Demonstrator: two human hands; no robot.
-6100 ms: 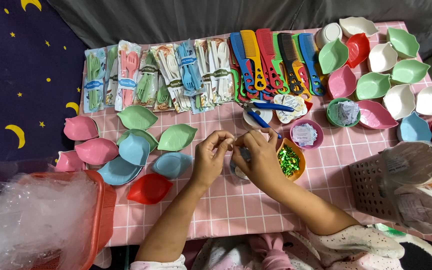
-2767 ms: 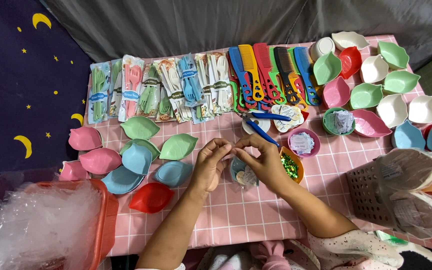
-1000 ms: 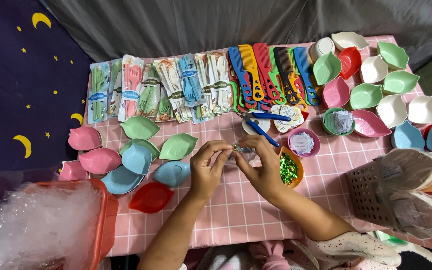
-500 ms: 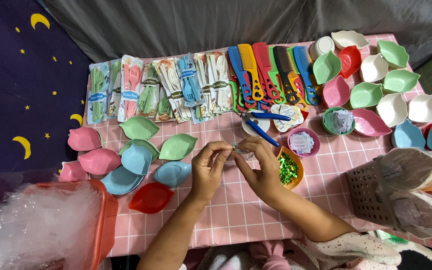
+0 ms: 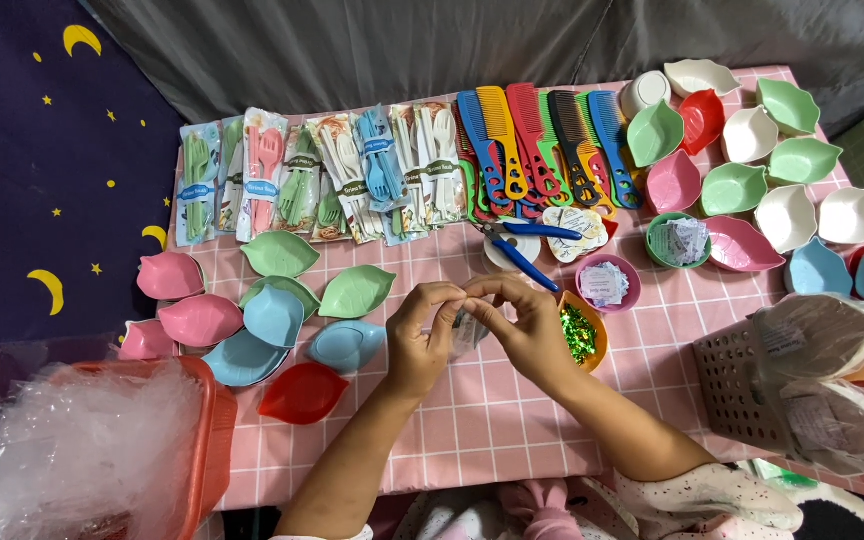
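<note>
My left hand (image 5: 420,335) and my right hand (image 5: 524,328) meet above the pink checked tablecloth (image 5: 492,410). Between their fingertips they pinch a small clear plastic packet (image 5: 466,330), which hangs down between the palms; what is inside it is hidden. Just right of my right hand sits an orange bowl of green glitter strips (image 5: 580,333). Blue-handled pliers (image 5: 519,247) lie just beyond my fingers.
Packed cutlery sets (image 5: 322,175) and coloured combs (image 5: 542,140) line the far edge. Leaf-shaped dishes (image 5: 272,300) lie left, more dishes (image 5: 762,170) far right. An orange basket of clear bags (image 5: 82,440) sits at lower left, a brown basket (image 5: 742,385) at right.
Both hands have stayed together over the cloth, working the small packet. It was held up level between the fingertips half a second ago and now hangs lower between the palms.
</note>
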